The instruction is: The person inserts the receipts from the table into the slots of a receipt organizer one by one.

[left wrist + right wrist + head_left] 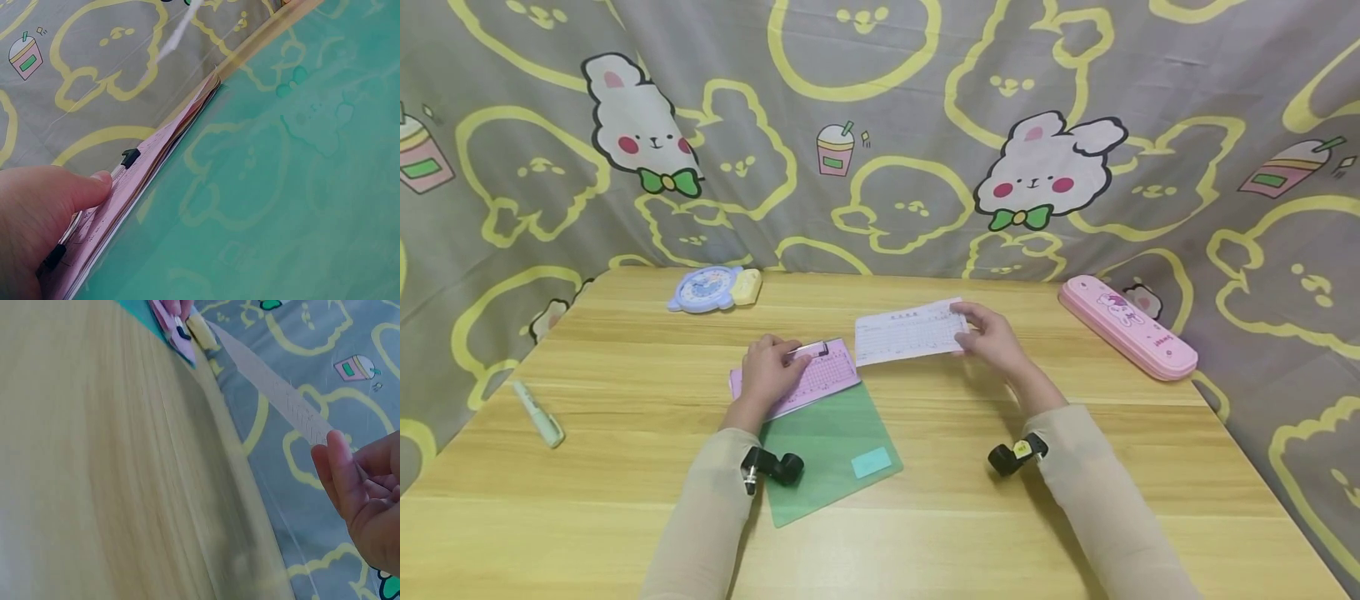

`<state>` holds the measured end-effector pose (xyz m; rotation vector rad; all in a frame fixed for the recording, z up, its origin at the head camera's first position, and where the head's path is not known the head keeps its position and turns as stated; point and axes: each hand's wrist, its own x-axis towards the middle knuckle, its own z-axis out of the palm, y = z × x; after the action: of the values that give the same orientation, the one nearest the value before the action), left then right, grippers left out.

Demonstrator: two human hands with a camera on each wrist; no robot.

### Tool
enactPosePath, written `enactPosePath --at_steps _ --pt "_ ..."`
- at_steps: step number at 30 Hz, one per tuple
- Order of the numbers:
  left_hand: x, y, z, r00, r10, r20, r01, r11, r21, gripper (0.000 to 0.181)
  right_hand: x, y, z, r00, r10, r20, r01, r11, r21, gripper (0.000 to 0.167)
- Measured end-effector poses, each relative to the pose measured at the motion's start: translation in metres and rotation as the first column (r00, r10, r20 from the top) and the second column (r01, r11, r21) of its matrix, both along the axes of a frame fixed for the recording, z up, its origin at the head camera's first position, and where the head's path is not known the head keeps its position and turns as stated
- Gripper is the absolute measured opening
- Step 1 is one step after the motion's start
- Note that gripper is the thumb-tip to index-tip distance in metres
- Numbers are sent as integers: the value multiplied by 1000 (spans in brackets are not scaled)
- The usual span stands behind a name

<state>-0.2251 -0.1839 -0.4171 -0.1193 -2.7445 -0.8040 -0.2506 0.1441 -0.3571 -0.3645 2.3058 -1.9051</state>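
Note:
A green see-through clipboard lies on the table under a stack of pink printed forms. Along the top of the stack runs its metal clip, which has black ends. My left hand grips the clip end, and in the left wrist view the thumb lies across the clip on the forms; its other fingers are hidden there. To the right, my right hand pinches the right edge of a white printed form between thumb and fingers, holding it above the table.
A pale blue notepad or clock-shaped thing with a yellow block sits at the back left. A pale green highlighter lies at left, a pink pencil case at the back right. A patterned curtain hangs behind.

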Motion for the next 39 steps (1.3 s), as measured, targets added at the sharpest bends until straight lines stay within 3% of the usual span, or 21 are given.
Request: enactPosePath --at_steps 5,13,25,39 --pt "-1 -1 -1 1000 1 -9 -1 1000 4 39 6 -9 -3 997 78 7 -78 997 -6 44" --pt "0 -1 -1 1000 6 1 -6 1000 4 39 10 -27 -17 982 190 12 -190 976 108 36" --pt "-1 0 0 1000 6 -2 -6 1000 -11 37 13 -60 -30 975 193 107 -209 963 170 32" --pt "0 1 2 1000 12 24 -11 999 -30 37 14 -91 -37 966 227 123 -249 945 211 28"
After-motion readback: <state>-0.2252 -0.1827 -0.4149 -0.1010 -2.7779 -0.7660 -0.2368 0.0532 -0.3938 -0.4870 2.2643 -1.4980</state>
